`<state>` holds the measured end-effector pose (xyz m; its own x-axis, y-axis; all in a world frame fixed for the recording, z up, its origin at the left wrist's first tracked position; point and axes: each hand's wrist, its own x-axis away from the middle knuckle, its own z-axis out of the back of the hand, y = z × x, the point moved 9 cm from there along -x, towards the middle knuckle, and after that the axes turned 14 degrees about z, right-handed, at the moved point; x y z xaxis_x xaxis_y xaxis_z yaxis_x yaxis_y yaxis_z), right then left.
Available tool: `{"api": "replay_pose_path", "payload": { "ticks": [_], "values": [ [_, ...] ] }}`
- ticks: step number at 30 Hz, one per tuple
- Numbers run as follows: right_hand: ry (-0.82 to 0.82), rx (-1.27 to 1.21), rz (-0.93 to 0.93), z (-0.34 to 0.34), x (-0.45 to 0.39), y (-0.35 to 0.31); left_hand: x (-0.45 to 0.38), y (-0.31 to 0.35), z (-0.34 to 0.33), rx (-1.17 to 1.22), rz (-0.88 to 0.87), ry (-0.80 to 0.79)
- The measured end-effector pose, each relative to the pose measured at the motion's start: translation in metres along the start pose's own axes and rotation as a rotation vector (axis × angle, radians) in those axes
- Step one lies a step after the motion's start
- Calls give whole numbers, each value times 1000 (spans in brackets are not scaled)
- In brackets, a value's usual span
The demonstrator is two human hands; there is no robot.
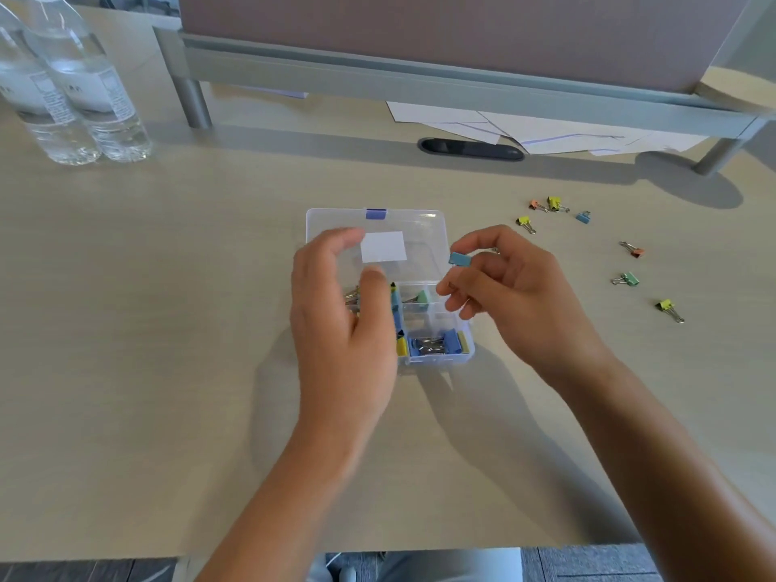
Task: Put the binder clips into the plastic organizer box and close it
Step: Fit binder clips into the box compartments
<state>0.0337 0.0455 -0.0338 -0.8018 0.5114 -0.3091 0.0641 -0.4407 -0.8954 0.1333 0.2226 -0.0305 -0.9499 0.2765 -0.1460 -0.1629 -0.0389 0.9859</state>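
A clear plastic organizer box (436, 360) lies open mid-desk, its lid (424, 228) with a blue latch and white label folded back. Several coloured binder clips sit in its compartments. My left hand (340, 312) hovers over the box's left side with fingers apart, hiding that part. My right hand (512, 287) pinches a blue binder clip (459, 259) at the box's right edge. Loose clips lie on the desk to the right: a yellow clip (525, 223), a green clip (627, 279), an orange clip (635, 250) and several more.
Two water bottles (79, 94) stand at the back left. A grey partition frame (420, 73) runs along the back, with papers (546, 128) under it and a black cable slot (470, 149). The desk's front edge (126, 558) is close to me.
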Motion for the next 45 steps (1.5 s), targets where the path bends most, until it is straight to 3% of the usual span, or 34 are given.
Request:
{"api": "replay_pose_path", "payload": {
  "ticks": [6, 9, 13, 22, 32, 45],
  "values": [
    [66, 1, -32, 5, -9, 10, 4, -14, -32, -517, -101, -137],
    [70, 50, -31, 6, -15, 14, 6, -19, -36, -665, -129, -140],
    [39, 274, 43, 8, -25, 17, 3, -19, -34, -592, -97, -144],
    [29, 233, 15, 10, -30, 27, 3, -22, -34, -572, -110, -102],
    [-125, 491, 231, -10, -40, 15, 6, -29, -45, -825, -119, -181],
    [-209, 611, 252, -22, -38, 20, 11, -41, -57, -996, -153, -229]
  ]
}}
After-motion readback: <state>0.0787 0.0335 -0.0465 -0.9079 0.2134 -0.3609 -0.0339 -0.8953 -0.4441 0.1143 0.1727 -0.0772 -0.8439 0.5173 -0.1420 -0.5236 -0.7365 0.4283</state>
